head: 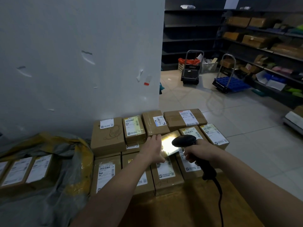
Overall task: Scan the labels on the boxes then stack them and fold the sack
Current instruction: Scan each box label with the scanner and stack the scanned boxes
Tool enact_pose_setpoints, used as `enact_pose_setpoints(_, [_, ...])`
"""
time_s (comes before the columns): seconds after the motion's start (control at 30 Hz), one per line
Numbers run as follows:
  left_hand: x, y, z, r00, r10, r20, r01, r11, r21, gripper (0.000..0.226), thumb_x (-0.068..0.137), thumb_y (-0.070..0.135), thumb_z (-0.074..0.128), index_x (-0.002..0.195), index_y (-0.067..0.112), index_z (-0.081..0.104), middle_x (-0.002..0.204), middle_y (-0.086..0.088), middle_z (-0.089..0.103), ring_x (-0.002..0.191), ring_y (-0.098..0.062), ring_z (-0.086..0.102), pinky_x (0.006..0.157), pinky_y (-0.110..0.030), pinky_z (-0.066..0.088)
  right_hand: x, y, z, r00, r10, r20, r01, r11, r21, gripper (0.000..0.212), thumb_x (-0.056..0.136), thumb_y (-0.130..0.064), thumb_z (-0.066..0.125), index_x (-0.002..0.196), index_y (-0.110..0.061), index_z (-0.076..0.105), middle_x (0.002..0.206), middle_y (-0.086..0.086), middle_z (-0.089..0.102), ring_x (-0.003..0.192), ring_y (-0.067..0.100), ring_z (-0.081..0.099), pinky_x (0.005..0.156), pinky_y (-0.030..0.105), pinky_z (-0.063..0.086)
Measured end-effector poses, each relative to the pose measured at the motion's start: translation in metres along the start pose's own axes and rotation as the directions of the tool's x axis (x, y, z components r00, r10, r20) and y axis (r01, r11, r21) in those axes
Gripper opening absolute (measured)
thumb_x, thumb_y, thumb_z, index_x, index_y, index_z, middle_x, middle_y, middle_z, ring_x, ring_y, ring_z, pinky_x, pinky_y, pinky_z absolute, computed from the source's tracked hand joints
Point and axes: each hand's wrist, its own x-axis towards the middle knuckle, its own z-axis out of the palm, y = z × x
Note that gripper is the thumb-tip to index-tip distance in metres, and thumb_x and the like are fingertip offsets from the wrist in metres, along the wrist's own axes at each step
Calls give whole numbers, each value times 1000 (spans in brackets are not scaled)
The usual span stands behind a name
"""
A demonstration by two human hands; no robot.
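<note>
Front-left box label (106,173): "E012" legible, barcode (105,168) above; other box labels (188,117) too blurred to read.

The sack (72,169) lies left of the left hand (153,149). The held box (169,145) sits between that hand and the scanner (183,140), over stacked boxes (107,136).

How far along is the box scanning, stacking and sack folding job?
Done: many labelled boxes sit stacked by the wall. In hand: the left hand holds a small box in the light of the scanner gripped by the right hand. Left: the sack lies unfolded with more boxes still inside.
</note>
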Motion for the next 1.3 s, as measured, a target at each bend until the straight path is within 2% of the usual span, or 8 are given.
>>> enact_pose_setpoints(0.2, [-5,0,-1,1000,-10,0,10,1000,11,110,66,40,87,152,11,25,146,-6,41,130,-24,40,104,-36,47,-7,-1,-4,1000,-13,-3,13,1000,-16,22,90,-14,66,112,-9,63,91,15,72,81,22,66,73,35,53])
enact_pose_setpoints(0.4, [-10,1,-2,1000,-16,5,16,999,33,107,67,42,86,151,12,26,144,-6,42,127,-24,41,100,-35,48,-15,-1,-7,999,-35,-13,35,999,14,21,91,-14,67,111,-12,63,107,20,73,87,24,68,78,36,55])
enact_pose_setpoints(0.6, [-13,5,-5,1000,-13,0,13,1000,19,104,67,40,85,149,12,27,143,-6,42,127,-24,41,100,-36,48,-16,2,-7,1000,-3,18,3,1000,-8,25,90,-17,67,114,-12,62,92,13,74,81,21,67,73,34,54])
enact_pose_setpoints(0.83, [-15,7,-9,1000,-8,7,8,1000,16,106,69,40,85,152,11,25,147,-7,40,131,-24,40,103,-35,45,-19,2,-8,1000,0,27,0,1000,-12,25,91,-16,65,115,-12,61,96,13,72,83,21,66,72,32,53])
enact_pose_setpoints(1.13, [-16,8,-8,1000,-4,16,4,999,45,107,68,42,86,151,10,26,146,-8,41,130,-25,41,104,-36,46,-23,0,-6,999,-7,47,7,1000,5,23,90,-15,67,112,-16,61,90,10,70,81,20,65,71,32,53])
enact_pose_setpoints(1.3, [-14,7,-5,1000,-24,7,23,999,48,107,66,45,86,150,11,28,146,-7,41,131,-26,40,106,-38,46,-26,-3,-8,999,-2,35,3,1000,-31,24,86,-15,69,110,-14,66,91,9,70,82,20,63,72,33,52])
